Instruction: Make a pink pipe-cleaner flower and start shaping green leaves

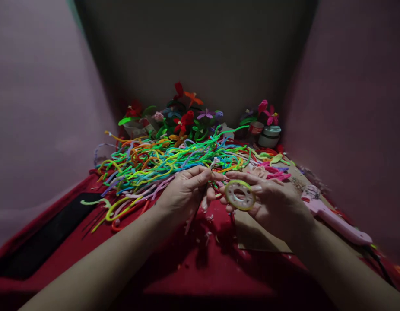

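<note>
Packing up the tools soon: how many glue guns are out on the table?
1. The pink glue gun lies at the right, beside the right hand, which holds a tape roll. Another could be hidden under the pipe cleaner pile.

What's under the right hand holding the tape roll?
A brown cardboard sheet on the red cloth lies below the right hand; hand and tape roll cover its far part.
</note>
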A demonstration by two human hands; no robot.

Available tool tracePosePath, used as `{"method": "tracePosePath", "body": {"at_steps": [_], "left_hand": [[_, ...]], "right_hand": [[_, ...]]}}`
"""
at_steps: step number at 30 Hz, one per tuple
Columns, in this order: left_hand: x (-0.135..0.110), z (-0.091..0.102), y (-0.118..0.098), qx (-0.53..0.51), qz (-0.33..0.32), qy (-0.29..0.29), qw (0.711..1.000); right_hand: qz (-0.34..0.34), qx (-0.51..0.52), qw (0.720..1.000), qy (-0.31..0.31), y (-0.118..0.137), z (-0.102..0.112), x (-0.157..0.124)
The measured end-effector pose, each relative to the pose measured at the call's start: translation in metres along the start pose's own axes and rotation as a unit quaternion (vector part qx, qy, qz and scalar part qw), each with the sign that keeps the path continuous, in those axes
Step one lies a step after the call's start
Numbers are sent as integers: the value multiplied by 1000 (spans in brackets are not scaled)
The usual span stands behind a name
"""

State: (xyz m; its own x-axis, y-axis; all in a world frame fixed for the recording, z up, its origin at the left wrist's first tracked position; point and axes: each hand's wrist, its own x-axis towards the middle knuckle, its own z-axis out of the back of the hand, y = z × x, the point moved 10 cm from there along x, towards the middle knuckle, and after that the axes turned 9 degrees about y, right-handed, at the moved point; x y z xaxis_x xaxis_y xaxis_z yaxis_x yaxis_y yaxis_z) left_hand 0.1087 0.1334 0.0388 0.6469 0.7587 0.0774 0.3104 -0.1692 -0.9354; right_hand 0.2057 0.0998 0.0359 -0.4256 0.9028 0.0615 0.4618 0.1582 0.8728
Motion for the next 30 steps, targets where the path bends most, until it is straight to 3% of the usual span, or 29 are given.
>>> {"method": "tracePosePath", "body": {"at_steps": [5, 10, 14, 20, 24, 30], "left_hand": [[3, 8, 1, -38, -6, -20, 999], [1, 4, 3, -43, 9, -19, 999], [1, 4, 7, -38, 18, -21, 999], [2, 4, 13, -42, 23, -14, 999], [2, 4, 13, -36, 16, -16, 999], [3, -1, 5, -36, -17, 1, 999]], "right_hand": [[7, -8, 1000, 18, -4, 1, 13], [58, -104, 993, -6, -6, 10, 19], [94, -145, 985, -10, -5, 5, 15], [128, -237, 962, -49, 1, 2, 7], [172, -285, 942, -30, 3, -1, 5], [184, -337, 923, -27, 3, -1, 1]]}}
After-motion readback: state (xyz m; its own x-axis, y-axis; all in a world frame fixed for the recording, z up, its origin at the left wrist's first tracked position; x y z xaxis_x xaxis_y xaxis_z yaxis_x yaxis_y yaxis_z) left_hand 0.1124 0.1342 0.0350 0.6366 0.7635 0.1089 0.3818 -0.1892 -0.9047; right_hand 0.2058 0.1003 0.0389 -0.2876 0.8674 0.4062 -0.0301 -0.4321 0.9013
